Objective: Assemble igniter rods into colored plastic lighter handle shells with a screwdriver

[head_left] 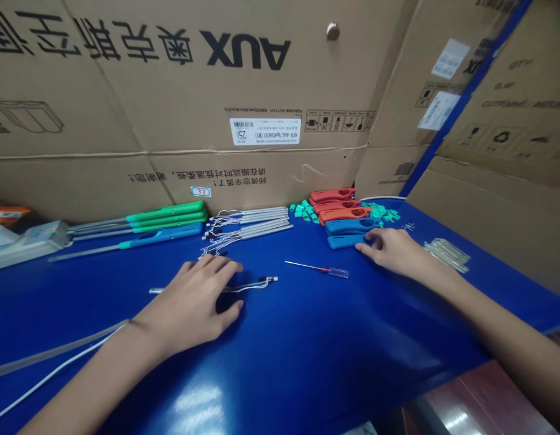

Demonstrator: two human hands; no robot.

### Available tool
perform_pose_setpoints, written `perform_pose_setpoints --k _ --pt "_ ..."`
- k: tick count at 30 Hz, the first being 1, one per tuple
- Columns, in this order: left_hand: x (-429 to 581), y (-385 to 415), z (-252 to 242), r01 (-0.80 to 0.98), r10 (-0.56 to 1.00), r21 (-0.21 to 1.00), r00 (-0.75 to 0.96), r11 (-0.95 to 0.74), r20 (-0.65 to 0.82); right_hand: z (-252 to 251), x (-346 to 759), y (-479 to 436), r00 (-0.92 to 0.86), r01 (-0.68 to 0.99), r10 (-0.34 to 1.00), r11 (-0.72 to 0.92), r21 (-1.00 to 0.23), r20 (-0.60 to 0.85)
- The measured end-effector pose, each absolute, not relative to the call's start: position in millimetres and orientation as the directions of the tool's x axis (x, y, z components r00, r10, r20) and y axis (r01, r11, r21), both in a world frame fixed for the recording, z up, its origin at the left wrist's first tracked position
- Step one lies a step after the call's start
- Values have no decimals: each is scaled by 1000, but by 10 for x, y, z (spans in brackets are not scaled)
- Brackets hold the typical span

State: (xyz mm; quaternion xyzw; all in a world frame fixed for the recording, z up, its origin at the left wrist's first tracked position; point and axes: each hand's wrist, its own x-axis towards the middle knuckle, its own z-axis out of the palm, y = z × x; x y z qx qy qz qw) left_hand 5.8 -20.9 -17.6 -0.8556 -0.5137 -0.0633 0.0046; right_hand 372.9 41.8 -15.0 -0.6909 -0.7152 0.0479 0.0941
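My left hand point(193, 305) lies palm down over a thin metal rod with fine white wires point(247, 288), its fingers apart and the rod's middle hidden beneath it. My right hand point(391, 251) rests on the blue table, fingertips at the end of a blue plastic handle point(347, 241). Red plastic handles point(338, 205) lie just behind the blue ones, with small green pieces point(379, 211) beside them. A small screwdriver with a clear handle point(322, 270) lies between my hands, touching neither.
Green-handled rods point(166, 216) and wired metal rods point(247, 226) lie along the back. Clear plastic pieces point(446, 255) sit at right. A clear tube and white cable point(48, 356) cross the front left. Cardboard sheets point(261, 90) stand behind the table.
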Motion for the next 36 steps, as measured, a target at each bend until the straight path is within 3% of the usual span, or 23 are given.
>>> perform_pose_setpoints --k 5,8,11,15,19,22,24,26,29,32,34,36 --pt "-128 -170 -99 929 921 41 370 -368 -124 216 3405 247 -168 933 980 192 -304 104" --pt "-221 -113 -97 938 923 44 347 -345 -165 300 3065 155 -372 842 927 358 -404 47" --pt "-237 -84 -92 924 909 94 382 -371 -169 224 2732 86 -573 722 809 573 -388 128" --pt "-94 -131 -105 859 865 155 500 -488 -48 19 2406 34 -761 580 622 779 -237 185" --pt "77 -188 -166 814 833 179 536 -552 134 -104 2274 50 -819 540 546 837 -86 178" --pt "117 -195 -174 789 838 290 475 -541 270 -74 2308 38 -765 504 431 863 29 479" --pt "120 -188 -146 746 859 447 340 -494 382 -21 2355 -10 -662 469 260 875 118 703" --pt "135 -180 -109 630 881 648 130 -427 455 12 2380 -68 -594 440 171 887 139 786" --pt "208 -179 -95 287 920 891 -74 -351 386 -37 2343 -90 -586 444 306 896 -19 750" --pt "314 -186 -177 -38 967 968 -64 -249 246 -164 2254 17 -605 471 451 867 -162 656" --pt "361 -178 -268 -142 982 972 -36 -186 183 -230 2203 132 -634 492 487 853 -172 601" --pt "355 -145 -345 -65 986 984 1 -165 166 -256 2175 251 -671 543 537 825 -155 511"
